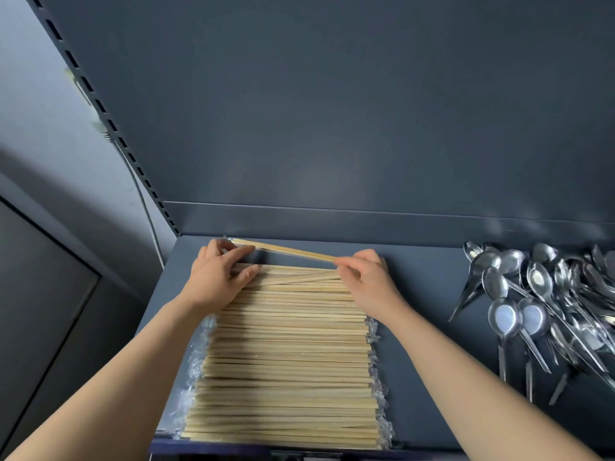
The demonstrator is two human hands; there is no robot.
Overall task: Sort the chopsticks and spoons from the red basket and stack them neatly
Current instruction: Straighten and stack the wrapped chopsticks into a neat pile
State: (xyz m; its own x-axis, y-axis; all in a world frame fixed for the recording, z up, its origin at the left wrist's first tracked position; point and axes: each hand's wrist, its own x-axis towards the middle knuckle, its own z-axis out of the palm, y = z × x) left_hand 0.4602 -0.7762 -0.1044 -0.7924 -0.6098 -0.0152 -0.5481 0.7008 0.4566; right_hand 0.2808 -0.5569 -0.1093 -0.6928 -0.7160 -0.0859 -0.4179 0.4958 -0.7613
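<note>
Your two hands hold one wrapped pair of chopsticks (293, 251) over the far edge of the stack of chopsticks (286, 361) on a dark grey shelf (426, 327). Your left hand (218, 277) grips the pair's left end between thumb and forefinger, its other fingers spread flat on the topmost sticks. Your right hand (366, 281) pinches the right end with thumb and fingertips, the rest of the fingers curled. The pair runs left to right, its left end farther back than its right, lifted just clear of the row below.

The stack lies as a broad, even band of pale sticks from the shelf's near lip to your hands, all running crosswise, with crinkled clear wrapper ends (376, 331) sticking out along both sides. A few sticks near your fingers lie slightly askew.

Well to the right, apart from the stack, a loose pile of metal spoons (549, 301) sprawls with bowls toward the back and handles pointing at you and off to the side.

Close behind the pair rises the shelf's back panel (332, 111). A slotted upright (100, 108) climbs along its left edge, and a pale cable (146, 207) hangs beside it.
</note>
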